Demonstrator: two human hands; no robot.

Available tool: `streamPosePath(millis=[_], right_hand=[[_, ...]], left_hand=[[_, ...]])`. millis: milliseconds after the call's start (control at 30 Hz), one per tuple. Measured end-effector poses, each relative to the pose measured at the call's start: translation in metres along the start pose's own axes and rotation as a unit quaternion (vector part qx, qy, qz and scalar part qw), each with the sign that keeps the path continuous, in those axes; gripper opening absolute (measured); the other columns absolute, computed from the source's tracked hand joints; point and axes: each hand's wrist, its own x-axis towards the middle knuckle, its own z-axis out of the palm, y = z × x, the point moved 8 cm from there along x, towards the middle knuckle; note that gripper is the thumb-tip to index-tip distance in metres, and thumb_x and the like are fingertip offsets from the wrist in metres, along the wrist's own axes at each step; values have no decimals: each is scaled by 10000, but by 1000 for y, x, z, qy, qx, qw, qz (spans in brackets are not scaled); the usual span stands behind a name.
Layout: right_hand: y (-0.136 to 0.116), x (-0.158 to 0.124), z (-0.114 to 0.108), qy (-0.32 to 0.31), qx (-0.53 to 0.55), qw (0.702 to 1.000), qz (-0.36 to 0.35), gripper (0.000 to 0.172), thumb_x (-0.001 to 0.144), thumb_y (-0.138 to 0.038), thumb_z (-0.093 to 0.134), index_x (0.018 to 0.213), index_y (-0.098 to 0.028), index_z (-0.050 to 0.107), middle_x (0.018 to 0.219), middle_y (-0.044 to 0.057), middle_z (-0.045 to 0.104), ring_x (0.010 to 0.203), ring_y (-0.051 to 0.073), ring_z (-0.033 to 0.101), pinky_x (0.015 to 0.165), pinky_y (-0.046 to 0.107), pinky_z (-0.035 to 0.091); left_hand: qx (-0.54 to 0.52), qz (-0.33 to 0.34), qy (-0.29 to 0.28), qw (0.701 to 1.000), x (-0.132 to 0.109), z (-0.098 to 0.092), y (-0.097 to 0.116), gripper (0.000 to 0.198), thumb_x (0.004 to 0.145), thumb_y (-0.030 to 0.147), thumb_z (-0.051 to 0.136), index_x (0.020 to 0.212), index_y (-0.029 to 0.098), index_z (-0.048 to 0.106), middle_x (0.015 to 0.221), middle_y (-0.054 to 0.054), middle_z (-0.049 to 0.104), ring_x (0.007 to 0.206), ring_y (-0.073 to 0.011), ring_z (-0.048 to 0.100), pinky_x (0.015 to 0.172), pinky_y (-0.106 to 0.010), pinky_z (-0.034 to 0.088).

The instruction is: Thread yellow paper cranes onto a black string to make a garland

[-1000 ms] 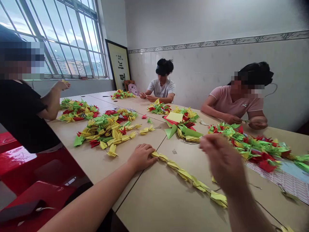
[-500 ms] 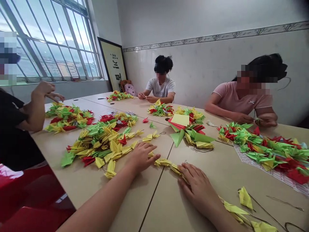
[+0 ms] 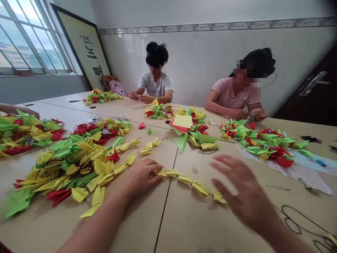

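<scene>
A strand of yellow folded paper cranes point(image 3: 189, 181) lies across the beige table point(image 3: 205, 228) in front of me. My left hand point(image 3: 140, 175) rests on the strand's left end, fingers curled down over it. My right hand point(image 3: 243, 193) hovers above the table just right of the strand's other end, fingers spread, nothing in it, blurred by motion. A big heap of yellow, green and red cranes point(image 3: 76, 161) lies just left of my left hand.
Two people sit across the table, one in a white shirt point(image 3: 156, 84), one in pink point(image 3: 235, 96), folding paper. More crane piles point(image 3: 263, 142), a stack of paper squares point(image 3: 184, 123), dark thread point(image 3: 300, 219) and a patterned sheet point(image 3: 300, 172) lie about. Another person's hand point(image 3: 15, 109) shows far left.
My right hand has lifted off the strand and moved right, fingers spread. The view has swung right; the person in black at the left is almost out of frame. The left hand stays on the strand.
</scene>
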Motion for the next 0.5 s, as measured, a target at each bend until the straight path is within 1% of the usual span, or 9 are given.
streamPosePath(millis=[67,133,167,200,267,333,367,433,500], right_hand=[[36,-11,-27,-3,13,994,107,358,821,-422,424,1141,-284,509,1154,42,577,1067,215,531,849,366,464],[68,-37,-32,-62,22,980,186,353,809,-468,424,1103,-309,536,1064,35,630,944,204,604,651,293,526],[80,-54,-29,-92,17,973,211,362,786,-494,448,1076,-308,557,1048,37,637,927,208,611,645,292,529],[88,-71,-23,-129,10,966,224,374,754,-514,487,1051,-304,577,1058,39,634,941,217,607,678,303,530],[99,-99,-14,-148,-16,960,236,433,711,-532,530,1065,-286,578,1104,57,611,988,239,585,755,338,517],[101,-116,-3,-175,-13,958,226,506,697,-520,550,1132,-261,540,1137,76,590,1018,248,567,790,339,504],[102,-120,0,-184,-12,957,222,530,691,-517,555,1149,-252,527,1126,82,594,1012,251,568,798,342,499],[101,-120,6,-200,-5,956,217,486,690,-509,550,1096,-242,559,1048,82,623,956,246,587,790,348,496],[99,-115,11,-216,12,953,210,340,714,-488,513,906,-230,623,897,76,653,836,229,612,723,331,507]], left_hand=[[3,-12,11,1000,0,-1,-5,317,807,424,456,1028,253,605,1037,-33,587,976,-192,520,854,-332,420],[6,-29,23,999,-1,-1,-10,316,804,413,458,1024,244,610,1040,-37,582,965,-196,524,862,-340,420],[7,-38,29,999,-1,-2,-13,321,804,410,455,1027,239,610,1050,-39,578,966,-201,524,869,-346,418],[9,-45,36,998,-1,-2,-15,327,805,408,450,1030,234,612,1060,-43,575,970,-206,522,875,-354,416],[18,-59,50,997,-1,-4,-19,338,805,406,443,1027,221,617,1071,-54,572,982,-218,519,886,-370,411],[27,-77,61,995,-2,-7,-23,343,800,405,446,1014,207,626,1059,-66,577,991,-229,517,890,-380,408],[28,-86,64,994,-2,-8,-25,347,798,406,447,1010,201,628,1051,-71,579,990,-231,518,888,-380,409],[24,-96,68,993,-4,-10,-27,364,802,419,437,1014,191,627,1043,-76,579,987,-229,520,888,-376,410],[10,-96,78,992,-5,-13,-28,395,815,443,408,1025,185,620,1054,-78,573,1000,-224,515,903,-371,401]])
